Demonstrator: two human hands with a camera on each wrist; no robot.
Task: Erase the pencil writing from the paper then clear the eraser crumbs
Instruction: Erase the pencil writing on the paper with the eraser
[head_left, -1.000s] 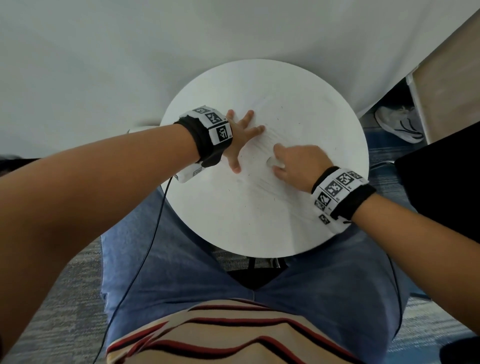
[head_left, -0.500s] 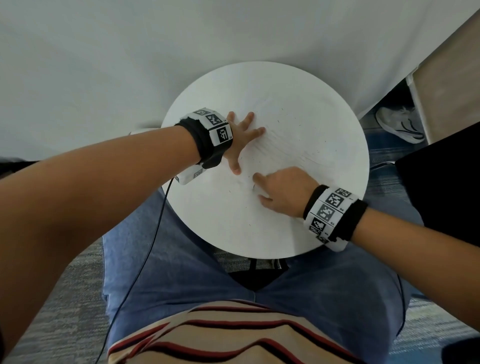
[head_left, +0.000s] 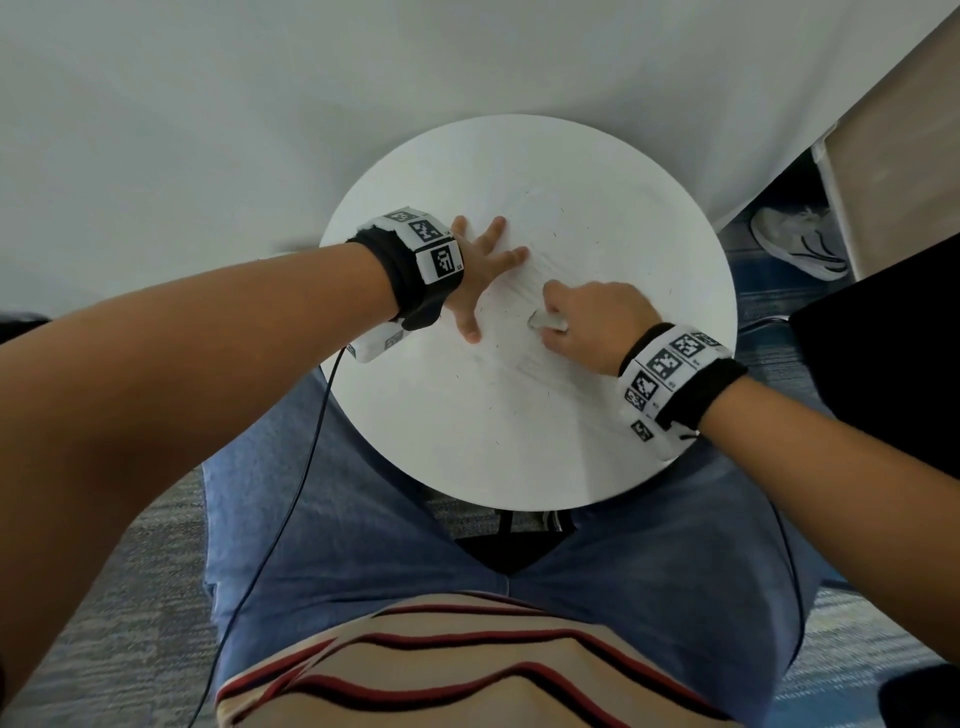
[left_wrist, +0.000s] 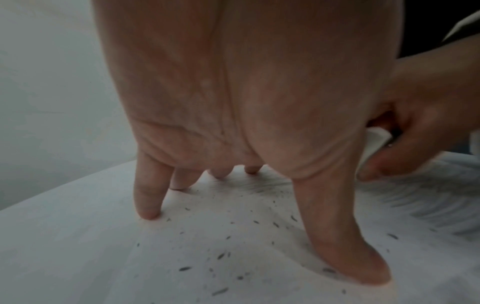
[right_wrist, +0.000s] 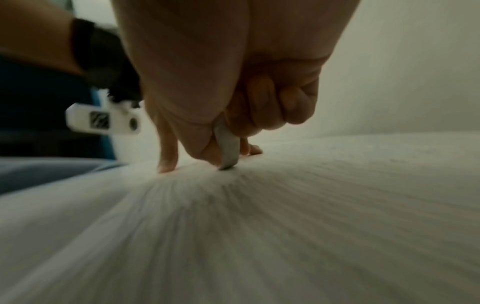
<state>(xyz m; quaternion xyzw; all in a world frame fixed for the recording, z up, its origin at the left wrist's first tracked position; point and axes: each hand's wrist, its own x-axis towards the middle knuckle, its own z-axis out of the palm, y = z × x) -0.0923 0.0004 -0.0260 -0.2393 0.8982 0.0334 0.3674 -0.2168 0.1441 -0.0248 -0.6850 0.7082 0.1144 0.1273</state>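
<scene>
Left hand (head_left: 475, 270) lying flat on paper (head_left: 597, 234), fingers (left_wrist: 146, 197) spread, pressing sheet onto round white desk (head_left: 467, 447) near left edge. Right hand (head_left: 592, 325) pinching white eraser (head_left: 545, 321) between thumb and curled fingers (right_wrist: 275, 107), its tip touching paper mid-desk. Dark eraser crumbs (left_wrist: 221, 256) lying scattered around left thumb.

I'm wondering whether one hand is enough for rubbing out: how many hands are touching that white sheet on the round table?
2. The left hand presses spread fingertips on the white paper; the right hand rubs a small white eraser on it, beside the left thumb.
</scene>
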